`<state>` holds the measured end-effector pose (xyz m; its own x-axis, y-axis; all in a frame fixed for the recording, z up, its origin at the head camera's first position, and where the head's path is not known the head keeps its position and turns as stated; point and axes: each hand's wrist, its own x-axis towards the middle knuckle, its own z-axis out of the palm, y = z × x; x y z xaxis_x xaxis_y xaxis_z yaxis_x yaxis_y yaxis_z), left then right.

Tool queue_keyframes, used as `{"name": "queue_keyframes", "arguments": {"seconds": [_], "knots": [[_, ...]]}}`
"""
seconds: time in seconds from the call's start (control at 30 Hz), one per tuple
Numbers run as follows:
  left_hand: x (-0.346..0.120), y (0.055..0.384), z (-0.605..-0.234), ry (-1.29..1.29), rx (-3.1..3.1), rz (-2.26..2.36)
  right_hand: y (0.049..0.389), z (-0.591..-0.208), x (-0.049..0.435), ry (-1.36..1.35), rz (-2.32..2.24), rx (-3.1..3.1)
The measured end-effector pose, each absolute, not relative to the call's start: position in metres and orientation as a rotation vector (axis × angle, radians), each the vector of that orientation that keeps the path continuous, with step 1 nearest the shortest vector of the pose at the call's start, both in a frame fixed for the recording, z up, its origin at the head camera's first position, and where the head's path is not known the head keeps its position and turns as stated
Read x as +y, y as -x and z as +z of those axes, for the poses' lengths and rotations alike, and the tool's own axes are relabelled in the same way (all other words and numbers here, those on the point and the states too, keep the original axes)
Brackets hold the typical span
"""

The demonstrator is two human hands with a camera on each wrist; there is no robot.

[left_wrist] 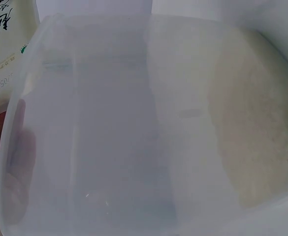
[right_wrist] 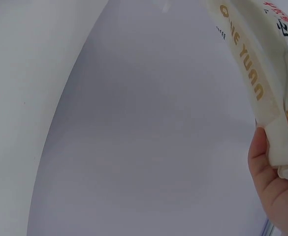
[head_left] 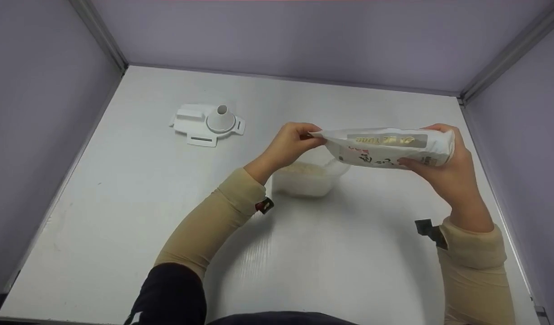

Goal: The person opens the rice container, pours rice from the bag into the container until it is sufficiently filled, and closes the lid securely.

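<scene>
A white printed bag (head_left: pixel 385 153) is held lying on its side above the table, its left end over a translucent plastic container (head_left: pixel 299 186). My left hand (head_left: pixel 289 146) pinches the bag's left end between thumb and fingers. Around the other end, my right hand (head_left: pixel 459 174) grips the bag, thumb along the near face. Gold lettering runs down the bag (right_wrist: pixel 252 73) in the right wrist view. Pale grain (left_wrist: pixel 257 123) lies inside the container, seen close through its clear wall in the left wrist view. My left forearm passes just in front of the container's left side.
A white plastic lid (head_left: pixel 200 131) with a cone-shaped spout (head_left: pixel 221 121) lies on the white table (head_left: pixel 137 216) at the back left. Grey-purple panels (head_left: pixel 295 40) enclose the table at the back and both sides.
</scene>
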<state>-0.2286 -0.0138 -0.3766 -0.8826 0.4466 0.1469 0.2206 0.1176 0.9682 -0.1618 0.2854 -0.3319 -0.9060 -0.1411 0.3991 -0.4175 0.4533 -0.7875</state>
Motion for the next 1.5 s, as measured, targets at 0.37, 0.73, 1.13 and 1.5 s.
{"name": "queue_keyframes", "arguments": {"seconds": [0.37,0.73,1.13,1.5], "knots": [[-0.0089,0.2301,-0.3767,-0.689,2.199,1.865,0.1603,-0.3317,0.2901,-0.463,1.490,-2.400],[-0.0075,0.2319,-0.3782,-0.734,2.198,1.865,0.1592,-0.3312,0.2899,-0.527,1.546,-2.325],[-0.0052,0.2337,-0.3795,-0.738,2.195,1.856,0.1598,-0.3311,0.2891,-0.549,1.608,-2.239],[-0.0051,0.2341,-0.3812,-0.752,2.188,1.872,0.1596,-0.3302,0.2893,-0.531,1.458,-2.322]]}}
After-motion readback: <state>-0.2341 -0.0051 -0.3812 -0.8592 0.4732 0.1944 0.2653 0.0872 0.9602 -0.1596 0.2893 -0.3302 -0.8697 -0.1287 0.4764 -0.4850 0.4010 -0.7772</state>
